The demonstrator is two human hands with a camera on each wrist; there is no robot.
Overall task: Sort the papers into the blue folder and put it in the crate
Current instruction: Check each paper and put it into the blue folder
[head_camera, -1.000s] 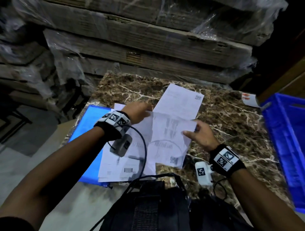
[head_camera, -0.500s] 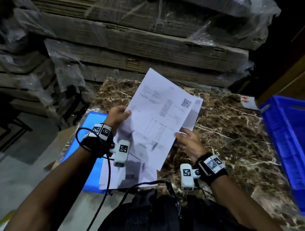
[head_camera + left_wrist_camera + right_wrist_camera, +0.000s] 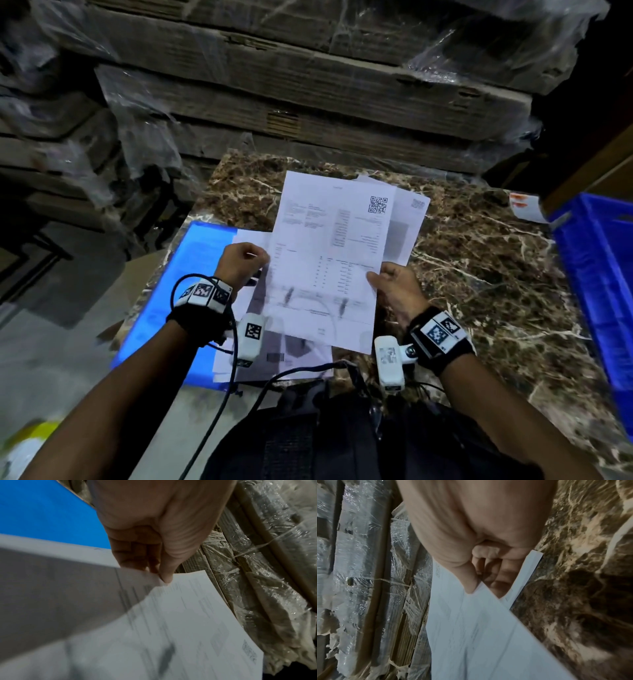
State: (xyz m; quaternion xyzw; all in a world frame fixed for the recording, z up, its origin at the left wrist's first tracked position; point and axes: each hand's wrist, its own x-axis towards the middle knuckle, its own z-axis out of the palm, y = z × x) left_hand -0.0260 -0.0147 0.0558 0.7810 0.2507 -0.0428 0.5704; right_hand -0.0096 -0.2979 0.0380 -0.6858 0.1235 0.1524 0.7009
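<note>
Beyond my brown marble worktop [image 3: 479, 274] I saw stacked cardboard sheets [image 3: 308, 85] wrapped in plastic film, and a white tag [image 3: 524, 205] lay at its far right edge.

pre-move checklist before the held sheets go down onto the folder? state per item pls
1. left hand pinches the held sheets at their left edge: ok.
2. right hand grips the right edge: ok.
3. Sheets squared up: not ok, a back sheet sticks out to the right.
4. blue folder lies on the marble table, some papers on it: ok.
5. Folder open or closed: cannot tell.
6. blue crate at the table's right: ok.
</note>
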